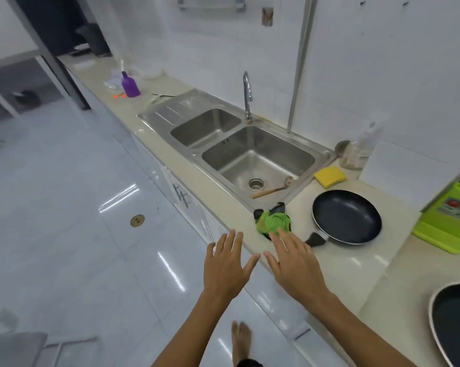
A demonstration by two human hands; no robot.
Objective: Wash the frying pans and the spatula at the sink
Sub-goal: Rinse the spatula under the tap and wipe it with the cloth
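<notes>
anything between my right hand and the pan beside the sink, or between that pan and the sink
Nothing sits between the right hand and the handle of the pan. A green cloth lies at the near corner of the sink, left of the pan, and the spatula lies in the basin.

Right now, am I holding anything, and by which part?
Nothing is held. The left hand and right hand are both spread open; the right one's fingertips are by the green cloth, not curled round it.

Bright overhead light, floor (pixel 65 207) glare, warped edges.
</notes>
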